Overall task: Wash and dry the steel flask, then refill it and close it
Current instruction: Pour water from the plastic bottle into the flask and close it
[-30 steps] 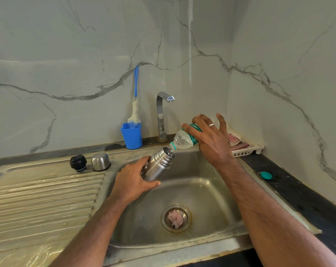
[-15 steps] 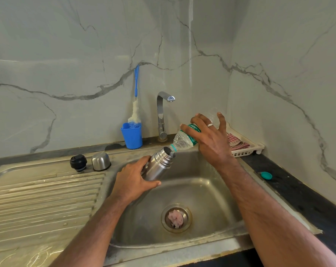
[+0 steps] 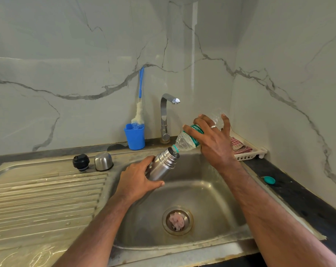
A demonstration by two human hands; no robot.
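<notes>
Over the steel sink basin (image 3: 211,191), the left hand (image 3: 137,182) gripped the cylindrical steel flask (image 3: 163,164), tilted toward two o'clock, so spills would drain. The right hand (image 3: 214,139) clasped the upended clear plastic bottle (image 3: 184,141), neck at the flask's mouth, apparently refilling.

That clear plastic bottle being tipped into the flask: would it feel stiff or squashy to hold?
Probably squashy: the plastic bottle looks thin, clear and crinkled. Likely light, since the right hand tips it alone. It may buckle if squeezed hard.
</notes>
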